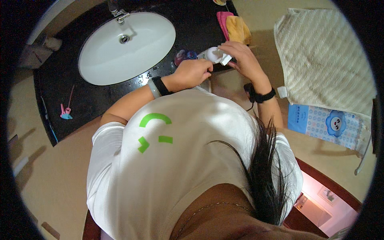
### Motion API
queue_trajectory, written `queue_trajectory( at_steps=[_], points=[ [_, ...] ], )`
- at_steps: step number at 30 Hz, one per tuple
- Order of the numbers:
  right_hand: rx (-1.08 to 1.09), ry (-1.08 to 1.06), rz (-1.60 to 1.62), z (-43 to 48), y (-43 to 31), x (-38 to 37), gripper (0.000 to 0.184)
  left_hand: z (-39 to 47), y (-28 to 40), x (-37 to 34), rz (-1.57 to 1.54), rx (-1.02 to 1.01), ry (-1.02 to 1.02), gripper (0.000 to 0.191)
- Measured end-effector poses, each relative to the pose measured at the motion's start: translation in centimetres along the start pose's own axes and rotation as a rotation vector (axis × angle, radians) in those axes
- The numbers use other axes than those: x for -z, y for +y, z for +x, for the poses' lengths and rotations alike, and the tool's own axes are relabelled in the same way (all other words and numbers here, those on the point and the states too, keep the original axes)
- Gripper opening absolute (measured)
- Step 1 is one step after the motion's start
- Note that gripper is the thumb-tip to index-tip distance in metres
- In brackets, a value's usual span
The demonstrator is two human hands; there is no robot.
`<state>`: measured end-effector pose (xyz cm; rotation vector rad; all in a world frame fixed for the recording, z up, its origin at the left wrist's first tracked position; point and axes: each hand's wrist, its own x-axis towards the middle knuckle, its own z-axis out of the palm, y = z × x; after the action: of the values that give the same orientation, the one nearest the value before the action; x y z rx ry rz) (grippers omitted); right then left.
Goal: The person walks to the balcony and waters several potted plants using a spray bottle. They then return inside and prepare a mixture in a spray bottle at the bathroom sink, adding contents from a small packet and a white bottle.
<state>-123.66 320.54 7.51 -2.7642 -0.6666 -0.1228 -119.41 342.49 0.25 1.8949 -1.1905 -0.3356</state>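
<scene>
At the right end of the black counter stands a white bottle with a rounded top (213, 54). My left hand (193, 73) is curled close to its near side; whether it touches the bottle does not show. Over a small white angular item (225, 58) beside the bottle, my right hand (243, 60) bends with its thumb and fingers around it; the contact is partly hidden. Left of the bottle sits a dark container with a blue round part (191, 55), just beyond my left wrist.
A white oval sink (144, 57) with a metal faucet (120, 15) is set in the counter (90, 103). Pink (224, 24) and yellow cloths (237, 30) lie at its right end. A striped towel (324, 57) and a blue packet (318, 123) hang at right. Small pink and blue items (66, 113) lie left.
</scene>
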Motion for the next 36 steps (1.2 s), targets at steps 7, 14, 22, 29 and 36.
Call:
queue_trajectory(
  at_steps=[7,14,22,29,36],
  points=[
    [-0.085,-0.076,0.140,2.0,1.9,0.0,0.029,0.4,0.7,-3.2,0.023,0.191,0.157,0.069],
    [-0.293,-0.114,-0.003,2.6,0.4,-0.8,0.032,2.8,-1.1,-6.8,-0.063,0.261,0.406,0.087],
    [-0.259,0.085,0.508,0.2,1.2,-1.1,0.080,3.5,-1.9,-8.7,-0.109,0.387,0.464,0.077],
    [-0.217,0.206,1.191,-0.8,3.4,-7.0,0.078,4.1,-0.6,-8.3,-0.067,0.387,0.503,0.060],
    [-0.267,0.367,1.227,-0.9,2.8,-9.3,0.061,3.6,-0.4,-8.1,-0.041,0.389,0.455,0.059]
  ],
)
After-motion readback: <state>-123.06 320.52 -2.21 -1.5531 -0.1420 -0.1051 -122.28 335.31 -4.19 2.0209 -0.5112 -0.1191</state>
